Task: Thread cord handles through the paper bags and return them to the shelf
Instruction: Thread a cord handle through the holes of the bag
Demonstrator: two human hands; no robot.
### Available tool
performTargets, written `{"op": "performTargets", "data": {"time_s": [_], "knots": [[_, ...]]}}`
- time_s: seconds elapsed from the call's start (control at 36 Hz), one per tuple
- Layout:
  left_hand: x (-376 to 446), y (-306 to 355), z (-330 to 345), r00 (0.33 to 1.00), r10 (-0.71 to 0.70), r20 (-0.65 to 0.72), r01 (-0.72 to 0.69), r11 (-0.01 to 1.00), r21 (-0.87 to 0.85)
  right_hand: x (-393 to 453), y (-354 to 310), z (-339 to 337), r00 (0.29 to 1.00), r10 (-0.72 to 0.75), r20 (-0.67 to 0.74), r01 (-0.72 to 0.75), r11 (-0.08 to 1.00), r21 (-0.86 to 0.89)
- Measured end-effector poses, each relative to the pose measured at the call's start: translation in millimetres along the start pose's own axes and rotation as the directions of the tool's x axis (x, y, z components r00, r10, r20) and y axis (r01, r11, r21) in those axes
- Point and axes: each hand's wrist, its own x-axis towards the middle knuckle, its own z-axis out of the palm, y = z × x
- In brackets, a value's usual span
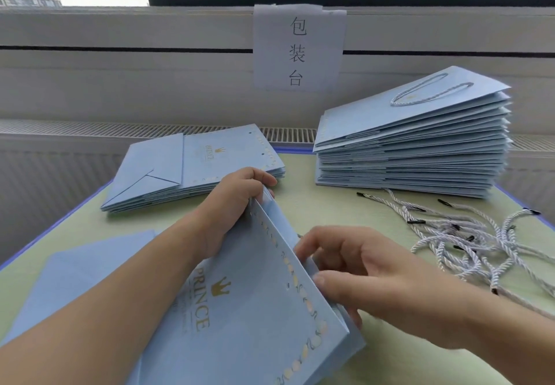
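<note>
At lower centre we hold a bag [240, 309] open: our left hand [237, 201] grips its top edge, our right hand [354, 267] pinches the mouth, no cord through yet. Right of frame, a tall stack [414, 144] looks finished; a low stack [192, 168] and loose cords [468, 234] remain.

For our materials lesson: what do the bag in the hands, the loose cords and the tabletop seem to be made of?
Bag: smooth matte blue paper or thin card, crisply creased, with shiny gold print.
Cords: twisted pale fibre, probably synthetic, with dark tips that may be plastic.
Tabletop: pale green, faintly grained, perhaps laminate; unclear.
</note>
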Motion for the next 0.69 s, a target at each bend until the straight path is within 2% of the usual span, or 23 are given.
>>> {"op": "performTargets", "data": {"time_s": [0.19,0.61,0.69], "knots": [[0,0,2,1.0,-0.003,0.011,0.002,1.0,0.021,2,1,-1,0.989,0.132,0.073,-0.122,0.985,-0.125],[-4,1,4,1.0,0.009,-0.009,-0.009,1.0,0.001,3,8,14,0.996,-0.009,-0.092,-0.031,0.906,-0.421],[-3,0,2,1.0,0.003,-0.008,-0.003,1.0,-0.008,3,9,11,0.996,-0.031,-0.085,-0.012,0.887,-0.462]]}}
